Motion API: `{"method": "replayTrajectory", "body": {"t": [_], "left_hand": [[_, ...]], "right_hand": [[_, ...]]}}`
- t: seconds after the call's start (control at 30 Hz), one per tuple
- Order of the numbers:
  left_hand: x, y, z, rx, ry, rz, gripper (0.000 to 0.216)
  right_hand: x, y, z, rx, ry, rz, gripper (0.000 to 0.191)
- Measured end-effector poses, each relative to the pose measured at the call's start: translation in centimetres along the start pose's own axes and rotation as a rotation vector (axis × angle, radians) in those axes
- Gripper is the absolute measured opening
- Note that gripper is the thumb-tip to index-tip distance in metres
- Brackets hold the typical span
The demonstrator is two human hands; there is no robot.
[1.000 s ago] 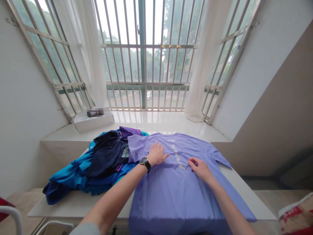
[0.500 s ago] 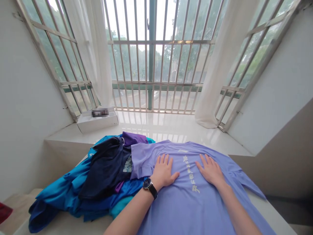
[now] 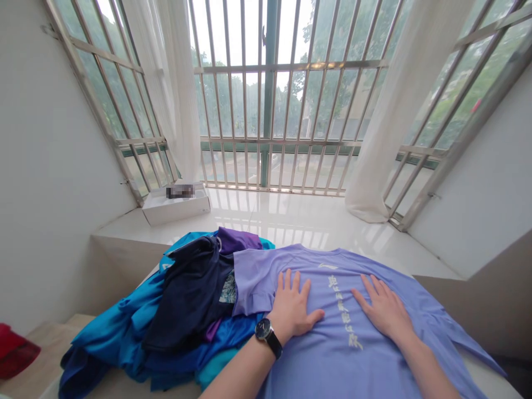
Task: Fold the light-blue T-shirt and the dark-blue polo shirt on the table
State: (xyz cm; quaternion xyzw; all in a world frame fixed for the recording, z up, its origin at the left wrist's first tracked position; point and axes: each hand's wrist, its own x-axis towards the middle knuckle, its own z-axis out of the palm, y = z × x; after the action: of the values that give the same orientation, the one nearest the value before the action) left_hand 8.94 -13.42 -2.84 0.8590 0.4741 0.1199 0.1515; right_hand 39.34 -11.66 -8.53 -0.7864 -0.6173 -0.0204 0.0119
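Note:
A lavender T-shirt (image 3: 332, 354) with a column of pale printed characters lies spread flat on the table in front of me. My left hand (image 3: 293, 307), a black watch on its wrist, rests flat on the shirt left of the print, fingers spread. My right hand (image 3: 384, 310) lies flat on the shirt right of the print, fingers stretched out. Neither hand holds anything.
A heap of blue, navy and purple clothes (image 3: 174, 321) lies on the table to the left, overlapping the shirt's sleeve. A white box (image 3: 177, 202) sits on the glossy window ledge (image 3: 299, 221) beyond. Barred windows and white curtains stand behind. Something red (image 3: 14, 349) is at the far left.
Both hands have gone from the shirt's middle to lying flat and spread on its upper chest, either side of the print. The view has shifted forward and tilted up.

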Motion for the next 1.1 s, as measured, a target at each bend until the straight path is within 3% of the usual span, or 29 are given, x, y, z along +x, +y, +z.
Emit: {"method": "replayTrajectory", "body": {"t": [0.2, 0.47, 0.6, 1.1], "left_hand": [[0.0, 0.1, -0.3, 0.004, -0.018, 0.008, 0.093], [0.1, 0.4, -0.3, 0.021, -0.006, -0.001, 0.09], [0.2, 0.4, -0.1, 0.03, 0.0, -0.009, 0.087], [0.1, 0.4, -0.3, 0.057, -0.015, 0.023, 0.085]], "right_hand": [[0.2, 0.3, 0.0, 0.038, -0.021, -0.016, 0.079], [0.0, 0.7, -0.6, 0.087, 0.073, 0.077, 0.084], [-0.2, 0.7, -0.5, 0.065, 0.02, 0.103, 0.086], [-0.1, 1.1, -0.2, 0.115, 0.056, 0.047, 0.084]]}}
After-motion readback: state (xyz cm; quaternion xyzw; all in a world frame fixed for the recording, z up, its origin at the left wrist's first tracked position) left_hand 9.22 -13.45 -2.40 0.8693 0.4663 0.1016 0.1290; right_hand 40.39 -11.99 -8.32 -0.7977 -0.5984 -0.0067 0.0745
